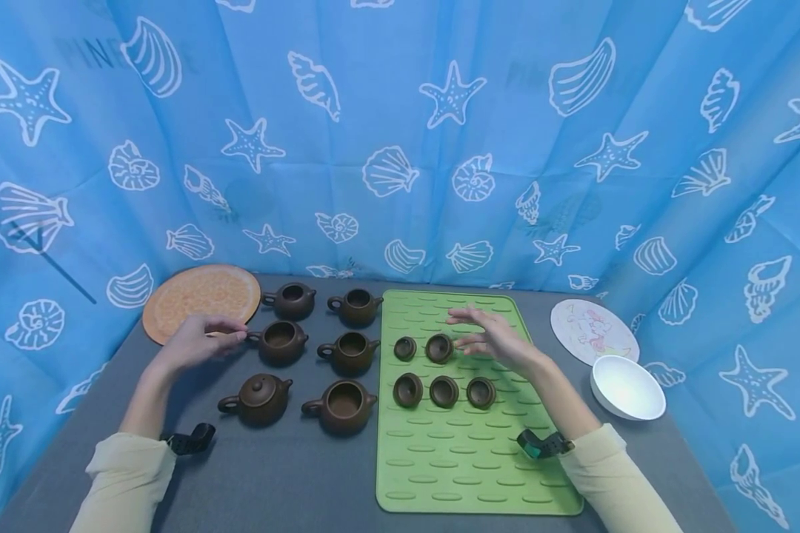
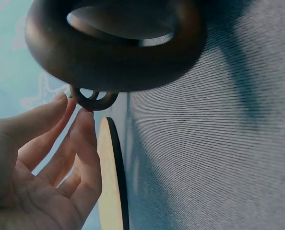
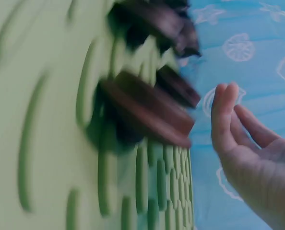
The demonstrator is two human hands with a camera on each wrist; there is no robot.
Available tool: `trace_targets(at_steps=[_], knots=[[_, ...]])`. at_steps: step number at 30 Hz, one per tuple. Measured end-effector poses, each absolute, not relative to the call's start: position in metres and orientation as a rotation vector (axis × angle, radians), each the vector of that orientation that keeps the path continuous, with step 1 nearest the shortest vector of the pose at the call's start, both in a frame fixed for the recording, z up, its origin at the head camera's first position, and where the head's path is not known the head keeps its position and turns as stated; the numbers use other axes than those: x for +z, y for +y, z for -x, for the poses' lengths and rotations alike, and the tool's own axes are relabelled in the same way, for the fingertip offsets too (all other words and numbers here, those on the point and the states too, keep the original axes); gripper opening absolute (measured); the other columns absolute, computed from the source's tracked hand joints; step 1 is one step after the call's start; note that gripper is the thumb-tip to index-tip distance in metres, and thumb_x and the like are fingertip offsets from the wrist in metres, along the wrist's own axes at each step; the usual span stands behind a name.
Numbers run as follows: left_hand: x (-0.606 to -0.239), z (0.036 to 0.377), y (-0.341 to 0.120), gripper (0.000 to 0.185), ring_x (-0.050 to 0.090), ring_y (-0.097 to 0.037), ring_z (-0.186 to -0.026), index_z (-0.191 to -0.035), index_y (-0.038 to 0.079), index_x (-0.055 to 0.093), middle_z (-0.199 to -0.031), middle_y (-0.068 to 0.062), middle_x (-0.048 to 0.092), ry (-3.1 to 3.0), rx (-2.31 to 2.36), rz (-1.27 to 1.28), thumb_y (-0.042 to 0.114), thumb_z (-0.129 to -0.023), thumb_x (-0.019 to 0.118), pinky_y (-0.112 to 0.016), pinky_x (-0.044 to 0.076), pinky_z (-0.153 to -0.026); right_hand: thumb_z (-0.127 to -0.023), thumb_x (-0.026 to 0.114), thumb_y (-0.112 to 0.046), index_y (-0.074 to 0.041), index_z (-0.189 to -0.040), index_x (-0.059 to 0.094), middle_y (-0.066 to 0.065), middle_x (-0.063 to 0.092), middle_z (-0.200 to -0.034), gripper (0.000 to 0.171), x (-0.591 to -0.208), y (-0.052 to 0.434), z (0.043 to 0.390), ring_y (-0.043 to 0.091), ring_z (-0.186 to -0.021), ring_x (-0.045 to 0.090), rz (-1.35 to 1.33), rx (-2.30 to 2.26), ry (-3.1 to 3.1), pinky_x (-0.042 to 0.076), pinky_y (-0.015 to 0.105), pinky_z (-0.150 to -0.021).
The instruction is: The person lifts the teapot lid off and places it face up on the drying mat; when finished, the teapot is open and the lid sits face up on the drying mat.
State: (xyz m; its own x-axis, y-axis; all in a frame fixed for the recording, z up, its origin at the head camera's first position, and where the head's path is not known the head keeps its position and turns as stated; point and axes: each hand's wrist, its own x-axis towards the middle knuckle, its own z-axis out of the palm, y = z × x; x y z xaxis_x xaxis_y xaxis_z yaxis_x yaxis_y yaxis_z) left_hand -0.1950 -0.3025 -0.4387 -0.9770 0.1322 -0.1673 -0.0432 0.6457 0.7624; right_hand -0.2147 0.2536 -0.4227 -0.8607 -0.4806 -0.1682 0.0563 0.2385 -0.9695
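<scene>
In the head view my left hand (image 1: 207, 342) reaches to an open brown teapot (image 1: 281, 337) in the left column. Its nearly straight fingertips are at the outer edge of the ring handle (image 2: 93, 101) in the left wrist view; I see no clear grip round it. My right hand (image 1: 496, 340) hovers over the green mat (image 1: 476, 474), fingers spread and holding nothing, just right of a small brown lid (image 1: 438, 347). Several more lids, such as one (image 1: 481, 393) at the near right, lie on the mat. In the right wrist view a blurred lid (image 3: 147, 108) is tilted beside the hand.
Several teapots stand in two columns; the near-left teapot (image 1: 260, 400) wears its lid, the others are uncovered. At the back left lies a round orange mat (image 1: 203, 296). A round printed mat (image 1: 593, 331) and a white bowl (image 1: 628, 387) are at the right. Behind hangs a blue curtain (image 1: 400, 133).
</scene>
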Motion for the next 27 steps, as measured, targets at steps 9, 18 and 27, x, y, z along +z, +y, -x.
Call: trace_targets(at_steps=[9,18,27], knots=[[-0.438,0.184,-0.304,0.046,0.076,-0.035,-0.116,-0.141,-0.001,0.066,-0.135,-0.028,0.072,2.652,1.279,-0.108,0.033,-0.11,0.066,-0.046,0.067,-0.091,-0.118,0.018,-0.053,0.012,-0.166,0.017,0.031,0.026,-0.172,0.081,-0.418,0.256,0.206,0.022,-0.14,0.066,0.426,-1.987,1.512,0.051,0.031,-0.119],[-0.437,0.168,-0.307,0.045,0.077,-0.028,-0.108,-0.141,-0.001,0.067,-0.13,-0.026,0.075,2.662,1.262,-0.146,0.031,-0.11,0.067,-0.039,0.067,-0.083,-0.117,0.021,-0.056,0.014,-0.167,0.007,0.031,0.022,-0.173,0.087,-0.412,0.244,0.197,0.031,-0.151,0.057,0.411,-2.038,1.242,0.046,0.035,-0.125],[-0.434,0.139,-0.311,0.036,0.076,-0.018,-0.097,-0.134,0.002,0.072,-0.124,-0.021,0.078,2.698,1.234,-0.257,0.027,-0.11,0.067,-0.032,0.062,-0.072,-0.118,0.017,-0.055,0.015,-0.167,0.004,0.035,0.017,-0.174,0.086,-0.417,0.216,0.187,0.029,-0.149,0.059,0.419,-2.025,1.092,0.047,0.035,-0.124]])
